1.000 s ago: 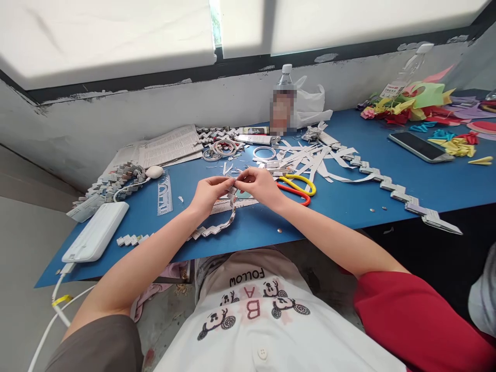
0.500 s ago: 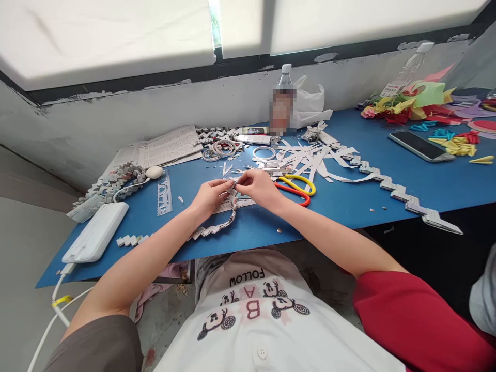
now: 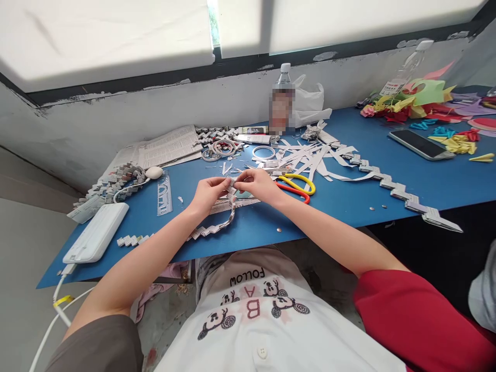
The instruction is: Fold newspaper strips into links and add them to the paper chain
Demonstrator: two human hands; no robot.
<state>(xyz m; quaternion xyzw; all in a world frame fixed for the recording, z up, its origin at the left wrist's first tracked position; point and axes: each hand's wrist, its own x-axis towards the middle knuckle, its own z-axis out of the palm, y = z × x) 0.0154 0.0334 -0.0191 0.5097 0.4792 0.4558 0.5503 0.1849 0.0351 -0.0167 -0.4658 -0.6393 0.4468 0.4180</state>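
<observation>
My left hand and my right hand meet over the blue table, both pinching the top end of a folded newspaper chain. The chain hangs from my fingers and curves down and left across the table toward the front edge. Red and yellow scissors lie just right of my right hand. A clear ruler lies to the left of my left hand.
Cut paper strips and a long zigzag paper chain spread to the right. Tape rolls, newspaper, a bottle, a white power bank, a phone and coloured paper pieces are also on the table.
My fingers shifted slightly on the chain's top end. The hands stay in almost the same place.
</observation>
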